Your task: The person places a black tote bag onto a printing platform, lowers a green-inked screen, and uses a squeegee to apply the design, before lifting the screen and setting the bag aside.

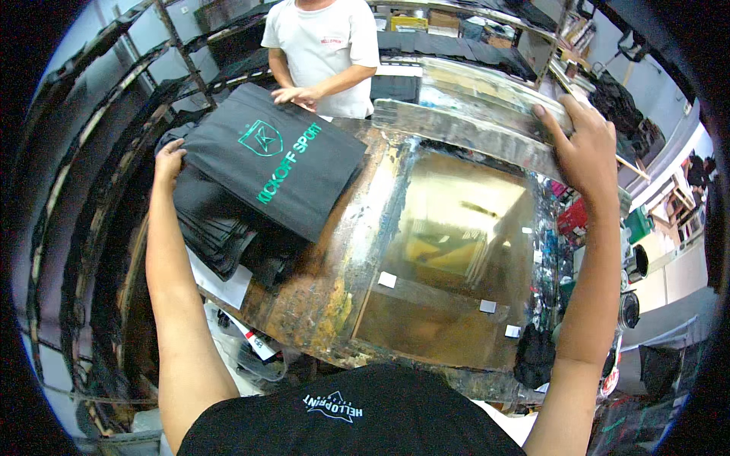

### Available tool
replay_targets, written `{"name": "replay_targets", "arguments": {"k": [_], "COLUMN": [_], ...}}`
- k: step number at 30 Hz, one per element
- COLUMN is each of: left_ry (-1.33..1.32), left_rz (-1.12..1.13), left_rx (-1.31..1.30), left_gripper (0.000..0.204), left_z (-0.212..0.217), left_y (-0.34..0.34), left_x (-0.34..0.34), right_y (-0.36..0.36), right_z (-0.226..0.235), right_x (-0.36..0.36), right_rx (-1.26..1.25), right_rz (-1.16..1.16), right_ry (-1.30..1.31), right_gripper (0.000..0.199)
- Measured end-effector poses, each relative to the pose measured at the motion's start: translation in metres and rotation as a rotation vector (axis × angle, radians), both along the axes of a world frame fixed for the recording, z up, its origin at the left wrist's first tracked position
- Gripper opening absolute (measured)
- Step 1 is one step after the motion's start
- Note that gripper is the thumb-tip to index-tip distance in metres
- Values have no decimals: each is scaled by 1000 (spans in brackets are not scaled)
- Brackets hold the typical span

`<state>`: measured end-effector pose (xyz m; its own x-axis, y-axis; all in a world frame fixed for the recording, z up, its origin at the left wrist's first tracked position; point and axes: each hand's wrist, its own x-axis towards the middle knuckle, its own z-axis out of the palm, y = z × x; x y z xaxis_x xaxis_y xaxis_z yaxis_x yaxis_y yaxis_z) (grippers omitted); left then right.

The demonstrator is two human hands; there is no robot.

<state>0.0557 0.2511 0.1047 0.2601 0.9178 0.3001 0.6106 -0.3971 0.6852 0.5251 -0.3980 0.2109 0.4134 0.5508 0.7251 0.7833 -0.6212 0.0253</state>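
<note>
- While my right hand (pixel 585 148) grips the far edge of the raised printing screen frame (pixel 471 125) up at about one o'clock, fingers curled over its top rail, my left hand (pixel 169 159) lies flat on the near corner of the black printed bag (pixel 277 163) at ten o'clock, palm down and not closed around anything.
- That bag lies on top of a stack of black bags (pixel 220 228) at the left end of the ink-stained print table (pixel 327 304), tilted, with its teal emblem facing up.
- To do this well, I judge I should keep the frame held high and steady so its inked underside stays off the glassy platen (pixel 449 258), and move the bag by its unprinted corner only, sliding it flat so the teal print does not smear.
- A co-worker's hand (pixel 298 95) at twelve o'clock touches the far edge of the same bag; I would match that pull so the fabric does not bunch.
- Hard to tell: whether the print is dry, and how the frame is hinged, since its far side is blurred.
- My fingertips on the frame's back are hidden, as is the lower part of the stack under the top bag.
- My own chest covers the table's near edge at six o'clock, and the clutter at four o'clock is too dark to name.
</note>
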Motion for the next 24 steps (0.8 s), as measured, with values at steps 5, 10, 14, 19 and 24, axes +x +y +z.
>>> {"name": "replay_targets", "arguments": {"k": [5, 10, 14, 19, 24], "left_ry": [288, 448, 647, 717, 639], "left_rz": [312, -282, -346, -369, -389], "left_rx": [602, 411, 334, 508, 509], "left_gripper": [61, 60, 56, 49, 29], "left_z": [-54, -66, -100, -96, -75], "left_y": [-81, -182, -192, -194, -188], "left_x": [-1, -53, -59, -56, -48], "right_y": [-2, -3, -5, -10, -7], "right_z": [2, -2, -4, -5, -3], "right_x": [-13, -4, 18, 29, 11], "right_rx": [-72, -88, -63, -46, -89], "right_rz": [-51, -82, -60, -37, -21], "right_ry": [20, 15, 12, 4, 7], "right_gripper": [58, 60, 58, 57, 58]}}
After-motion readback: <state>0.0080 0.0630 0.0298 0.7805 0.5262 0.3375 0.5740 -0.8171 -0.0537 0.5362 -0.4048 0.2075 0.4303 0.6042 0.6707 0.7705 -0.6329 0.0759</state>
